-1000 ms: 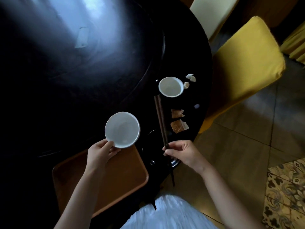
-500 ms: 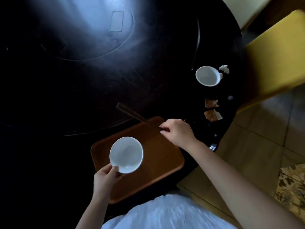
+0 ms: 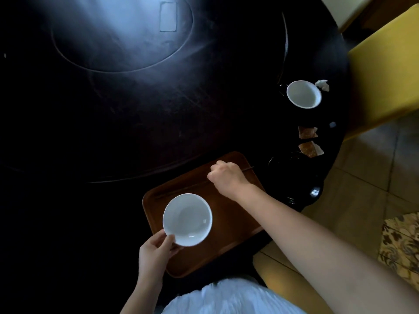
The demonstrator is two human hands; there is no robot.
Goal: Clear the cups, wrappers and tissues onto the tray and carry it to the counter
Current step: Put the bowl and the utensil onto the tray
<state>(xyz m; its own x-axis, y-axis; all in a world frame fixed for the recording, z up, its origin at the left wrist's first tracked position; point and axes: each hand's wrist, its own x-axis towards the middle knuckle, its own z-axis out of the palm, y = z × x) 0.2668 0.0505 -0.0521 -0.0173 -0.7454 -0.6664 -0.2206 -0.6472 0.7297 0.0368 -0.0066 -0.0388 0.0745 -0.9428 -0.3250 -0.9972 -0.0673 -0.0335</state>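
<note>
A brown tray (image 3: 238,214) lies at the near edge of the dark round table (image 3: 158,123). My left hand (image 3: 156,252) grips the rim of a white bowl (image 3: 187,219) over the tray's left part. My right hand (image 3: 226,179) is closed on dark chopsticks (image 3: 181,191) that lie along the tray's far edge. A white cup (image 3: 303,94) stands at the table's right side, with a crumpled white tissue (image 3: 323,84) beside it. Two orange wrappers (image 3: 308,132) (image 3: 310,148) lie nearer to me.
A black dish (image 3: 292,168) sits right of the tray near the table edge. A yellow chair (image 3: 385,71) stands close on the right. Tiled floor (image 3: 362,189) and a patterned rug (image 3: 401,241) lie beyond. A small blue-grey scrap (image 3: 332,124) rests by the table's rim.
My left hand has brought the bowl from the table down over the tray. My right hand carried the chopsticks left from the table edge and lowered them along the tray's far edge.
</note>
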